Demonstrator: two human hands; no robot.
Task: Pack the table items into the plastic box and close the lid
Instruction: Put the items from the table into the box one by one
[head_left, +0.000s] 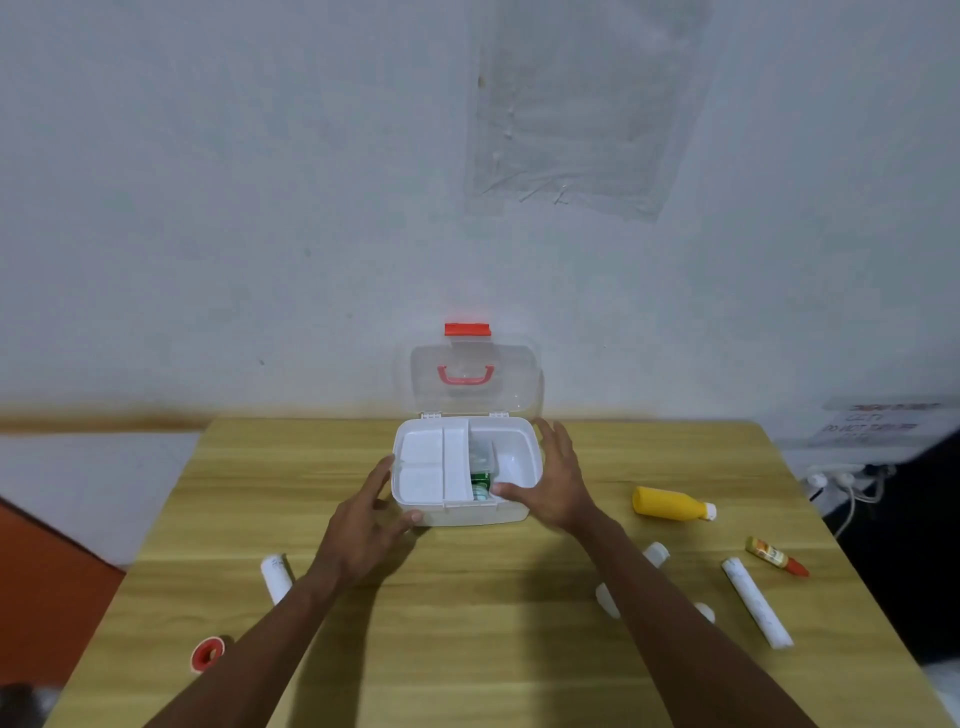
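Barely started: plastic box (467, 514) stood open, one green item (480, 480) inside. Left hand (358, 530) and right hand (556, 483) touched its walls, fingers loose, grasping nothing. Yellow bottle (667, 503) at 3 o'clock and tape roll (208, 653) at 7 lay unpacked.

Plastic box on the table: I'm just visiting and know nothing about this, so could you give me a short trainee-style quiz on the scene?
1. True or false: the lid of the plastic box is shut.
2. The yellow bottle is: A) standing upright; B) lying on its side on the table; C) inside the box.
3. What colour is the item showing inside the box?

Key: 1 false, the lid stands open; 2 B; 3 green.
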